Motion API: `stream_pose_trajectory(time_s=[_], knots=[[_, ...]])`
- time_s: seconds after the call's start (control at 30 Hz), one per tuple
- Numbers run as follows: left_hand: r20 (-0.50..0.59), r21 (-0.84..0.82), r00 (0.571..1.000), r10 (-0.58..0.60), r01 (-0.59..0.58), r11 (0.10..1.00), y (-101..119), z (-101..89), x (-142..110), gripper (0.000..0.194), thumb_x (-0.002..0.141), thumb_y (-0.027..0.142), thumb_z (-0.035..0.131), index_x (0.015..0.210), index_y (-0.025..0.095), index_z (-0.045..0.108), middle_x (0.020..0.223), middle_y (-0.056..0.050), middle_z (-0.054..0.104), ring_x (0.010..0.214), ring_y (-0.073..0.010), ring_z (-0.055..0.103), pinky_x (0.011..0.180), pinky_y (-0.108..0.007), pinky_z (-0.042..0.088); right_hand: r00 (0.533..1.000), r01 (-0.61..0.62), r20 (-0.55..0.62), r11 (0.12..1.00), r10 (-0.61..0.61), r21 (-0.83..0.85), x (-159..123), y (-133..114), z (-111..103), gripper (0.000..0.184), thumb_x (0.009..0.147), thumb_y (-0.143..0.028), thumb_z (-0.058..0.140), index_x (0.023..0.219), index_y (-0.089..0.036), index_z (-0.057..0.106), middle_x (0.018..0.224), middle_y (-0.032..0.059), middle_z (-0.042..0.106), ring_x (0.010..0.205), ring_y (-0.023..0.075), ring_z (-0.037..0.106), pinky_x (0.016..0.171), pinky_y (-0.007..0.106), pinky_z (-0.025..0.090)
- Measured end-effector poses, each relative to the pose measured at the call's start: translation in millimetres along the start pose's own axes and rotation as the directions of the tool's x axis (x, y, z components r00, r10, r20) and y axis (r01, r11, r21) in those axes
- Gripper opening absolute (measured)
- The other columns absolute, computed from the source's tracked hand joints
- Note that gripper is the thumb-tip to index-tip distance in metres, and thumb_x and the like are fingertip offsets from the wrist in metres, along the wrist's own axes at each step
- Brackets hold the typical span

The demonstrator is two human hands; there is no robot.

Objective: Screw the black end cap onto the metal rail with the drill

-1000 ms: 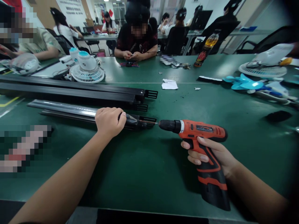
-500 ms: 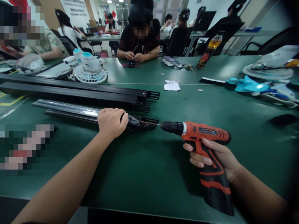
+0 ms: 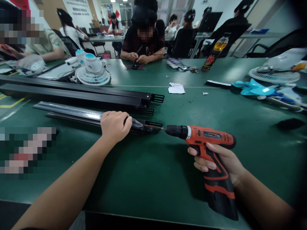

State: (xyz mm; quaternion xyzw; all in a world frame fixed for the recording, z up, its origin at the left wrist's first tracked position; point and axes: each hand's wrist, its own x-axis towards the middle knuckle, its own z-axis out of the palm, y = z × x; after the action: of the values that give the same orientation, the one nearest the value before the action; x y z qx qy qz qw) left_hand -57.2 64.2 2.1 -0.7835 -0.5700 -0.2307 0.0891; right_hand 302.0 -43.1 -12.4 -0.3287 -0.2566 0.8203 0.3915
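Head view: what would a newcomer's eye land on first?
Probably the orange drill, right of centre in the right hand, pointing left toward the dark bar under the left hand. Next, the bright blue blades at far right and the white fan at upper left.

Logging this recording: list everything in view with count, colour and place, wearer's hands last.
Pistol-shaped cordless drill: one, red and black, in the right hand.
Glossy slotted bar: at least one, black, under the left hand.
Long slotted bars: at least two, black, beyond it.
Round plastic fan grilles: several, white, far left and right.
Plastic fan blades: one set, turquoise, right.
Plastic bottle: one, amber, dark label, far side.
Paper scrap: one, white, centre.
Pixelated object: one, pinkish, near left.
Small unclear items: several, mixed colours, scattered.
Smooth table: one, green, underneath.
Office chairs: several, black, background.
Co-workers: at least seven, mixed clothing, background.
Left hand: one, bare, on bar.
Right hand: one, bare, on drill.
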Motion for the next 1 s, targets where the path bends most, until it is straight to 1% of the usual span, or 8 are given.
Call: stream_pose_trajectory(time_s=[0.07, 0.13, 0.2, 0.4, 0.47, 0.67, 0.87, 1.0], knots=[[0.002, -0.002, 1.0, 0.0, 0.0, 1.0, 0.1, 0.0, 0.2, 0.053, 0.106, 0.041, 0.037, 0.095, 0.018, 0.084, 0.086, -0.01, 0.081, 0.088, -0.0312, 0.076, 0.094, -0.051, 0.05, 1.0, -0.009, 0.024, 1.0, 0.009, -0.001, 0.7, 0.0, -1.2, 0.034, 0.089, -0.045, 0.085, 0.094, -0.012, 0.083, 0.061, -0.0027, 0.056, 0.048, 0.0077, 0.031, 0.057, 0.02, 0.057], [0.004, 0.0, 1.0, 0.001, -0.001, 1.0, 0.2, 0.1, 0.3, 0.053, 0.106, 0.041, 0.037, 0.095, 0.018, 0.084, 0.086, -0.009, 0.081, 0.088, -0.0309, 0.076, 0.095, -0.051, 0.05, 1.0, 0.005, 0.028, 1.0, -0.005, 0.002, 1.0, 0.1, -2.4, 0.032, 0.089, -0.044, 0.086, 0.096, -0.012, 0.084, 0.066, -0.0013, 0.061, 0.047, 0.0066, 0.033, 0.057, 0.02, 0.057], [0.006, 0.004, 1.0, 0.0, 0.0, 1.0, 0.2, 0.2, 0.3, 0.053, 0.105, 0.041, 0.037, 0.094, 0.018, 0.084, 0.086, -0.009, 0.081, 0.088, -0.0311, 0.076, 0.095, -0.052, 0.05, 1.0, 0.023, 0.021, 1.0, -0.023, 0.007, 0.9, 0.3, -3.1, 0.031, 0.088, -0.042, 0.086, 0.096, -0.013, 0.084, 0.074, 0.0014, 0.067, 0.047, 0.0053, 0.034, 0.056, 0.02, 0.057], [0.002, -0.002, 1.0, 0.005, -0.005, 1.0, -0.4, 0.1, -0.1, 0.053, 0.106, 0.041, 0.037, 0.094, 0.018, 0.083, 0.085, -0.009, 0.081, 0.087, -0.031, 0.075, 0.095, -0.052, 0.05, 1.0, 0.012, -0.015, 1.0, -0.012, 0.01, -0.9, 1.2, -1.5, 0.03, 0.086, -0.041, 0.088, 0.095, -0.012, 0.085, 0.083, 0.0043, 0.073, 0.047, 0.0042, 0.037, 0.055, 0.021, 0.058], [0.003, -0.004, 1.0, 0.007, -0.007, 1.0, -1.0, 0.0, -0.3, 0.053, 0.106, 0.041, 0.037, 0.094, 0.018, 0.083, 0.085, -0.009, 0.081, 0.087, -0.0311, 0.075, 0.095, -0.052, 0.05, 1.0, 0.009, -0.021, 1.0, -0.009, 0.011, -1.3, 1.6, -1.4, 0.03, 0.086, -0.041, 0.089, 0.094, -0.012, 0.086, 0.081, 0.0037, 0.072, 0.046, 0.0044, 0.037, 0.055, 0.021, 0.057], [0.002, -0.011, 1.0, 0.007, -0.007, 1.0, -1.6, -0.2, -0.3, 0.051, 0.106, 0.042, 0.037, 0.094, 0.02, 0.082, 0.085, -0.009, 0.081, 0.087, -0.0309, 0.075, 0.095, -0.053, 0.05, 1.0, -0.009, -0.007, 1.0, 0.009, -0.007, -1.1, 1.5, -2.9, 0.031, 0.088, -0.043, 0.085, 0.094, -0.013, 0.085, 0.058, -0.0024, 0.057, 0.048, 0.0091, 0.032, 0.055, 0.022, 0.056], [0.004, -0.012, 1.0, -0.001, 0.001, 1.0, -0.2, -0.8, -0.8, 0.051, 0.105, 0.042, 0.038, 0.094, 0.02, 0.083, 0.085, -0.009, 0.081, 0.089, -0.0317, 0.075, 0.094, -0.052, 0.05, 1.0, -0.027, -0.004, 0.999, 0.027, -0.02, -1.6, 1.1, -3.5, 0.033, 0.089, -0.045, 0.084, 0.094, -0.013, 0.084, 0.055, -0.0038, 0.052, 0.049, 0.0107, 0.031, 0.056, 0.023, 0.055], [0.01, -0.009, 1.0, 0.001, -0.001, 1.0, -0.4, -1.0, -0.9, 0.053, 0.105, 0.042, 0.037, 0.095, 0.019, 0.083, 0.086, -0.009, 0.081, 0.089, -0.0317, 0.075, 0.095, -0.053, 0.05, 1.0, -0.023, -0.015, 0.999, 0.023, -0.027, -1.7, 2.3, -6.1, 0.032, 0.088, -0.046, 0.084, 0.094, -0.014, 0.083, 0.059, -0.0024, 0.057, 0.048, 0.0098, 0.03, 0.055, 0.025, 0.053]])
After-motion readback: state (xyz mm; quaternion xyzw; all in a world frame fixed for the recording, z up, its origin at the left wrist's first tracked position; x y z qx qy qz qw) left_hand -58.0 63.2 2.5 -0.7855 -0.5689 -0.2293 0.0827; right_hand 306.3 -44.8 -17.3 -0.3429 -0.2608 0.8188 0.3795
